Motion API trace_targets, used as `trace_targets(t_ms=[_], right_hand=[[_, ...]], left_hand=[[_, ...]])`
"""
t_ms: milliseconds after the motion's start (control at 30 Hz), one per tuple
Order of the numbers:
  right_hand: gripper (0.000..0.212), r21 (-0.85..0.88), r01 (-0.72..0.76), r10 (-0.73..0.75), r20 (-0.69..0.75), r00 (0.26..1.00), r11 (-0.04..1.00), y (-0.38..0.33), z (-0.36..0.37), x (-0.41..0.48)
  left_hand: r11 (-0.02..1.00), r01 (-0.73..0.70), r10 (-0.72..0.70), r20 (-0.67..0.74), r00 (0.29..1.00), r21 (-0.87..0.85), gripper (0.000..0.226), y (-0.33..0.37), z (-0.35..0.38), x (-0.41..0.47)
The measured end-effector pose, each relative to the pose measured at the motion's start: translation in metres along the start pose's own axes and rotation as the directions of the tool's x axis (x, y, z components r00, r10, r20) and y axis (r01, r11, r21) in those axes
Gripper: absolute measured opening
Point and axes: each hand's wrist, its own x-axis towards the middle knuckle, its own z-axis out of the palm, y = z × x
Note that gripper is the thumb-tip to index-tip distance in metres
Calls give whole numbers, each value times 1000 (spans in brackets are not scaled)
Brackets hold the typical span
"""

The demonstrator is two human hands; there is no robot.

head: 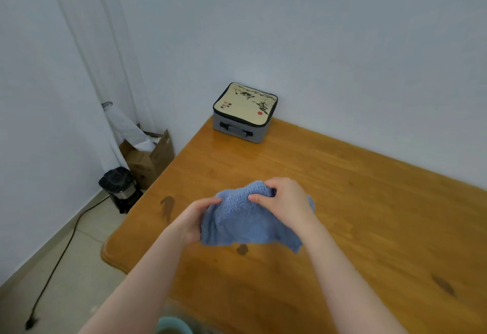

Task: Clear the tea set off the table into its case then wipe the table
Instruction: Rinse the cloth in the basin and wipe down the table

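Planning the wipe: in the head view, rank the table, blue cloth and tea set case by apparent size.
1. Wooden table, largest by far.
2. Blue cloth.
3. Tea set case, though it sits farther away, so the order of the last two is unsure.

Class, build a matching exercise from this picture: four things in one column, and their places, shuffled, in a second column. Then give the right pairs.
1. blue cloth
2. tea set case
3. cardboard box
4. black appliance

A. far corner of the table, by the wall
B. on the floor, cord trailing from it
C. held in the left hand and right hand
D. on the floor, flaps open

Pairs: 1-C, 2-A, 3-D, 4-B
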Motion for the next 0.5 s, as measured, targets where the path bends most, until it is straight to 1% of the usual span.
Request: trace_targets(t_ms=[67,100,133,167,233,300,333,400,433,500], right_hand=[[45,95,-8,0,78,997,995,4,-9,1],[48,149,-44,22,143,989,988,6,-12,1],[48,201,-88,47,203,978,976,7,-16,-1],[47,257,-134,69,244,967,957,9,-18,-3],[44,373,-221,117,282,952,901,12,-20,-9],[34,509,-311,157,323,933,803,10,-22,-15],[28,597,-361,168,355,920,717,6,-22,-19],[25,756,-450,186,414,891,475,-1,-22,-24],[27,809,-488,202,445,873,328,-5,-22,-25],[29,850,-525,213,507,835,35,-13,-21,-26]], left_hand=[[997,-75,74,153,985,-4,54,-3,-1,0],[995,-100,97,210,973,2,62,-2,-1,0],[992,-125,114,235,965,29,67,-1,0,0],[987,-147,130,227,965,61,68,0,1,1],[975,-190,174,140,975,117,67,6,5,0],[963,-237,229,75,971,127,61,13,9,1],[960,-259,253,59,966,107,58,15,11,1],[970,-241,242,45,969,-26,50,17,14,4],[971,-210,216,35,976,-117,47,13,14,6],[954,-81,88,10,996,-290,55,1,21,7]])
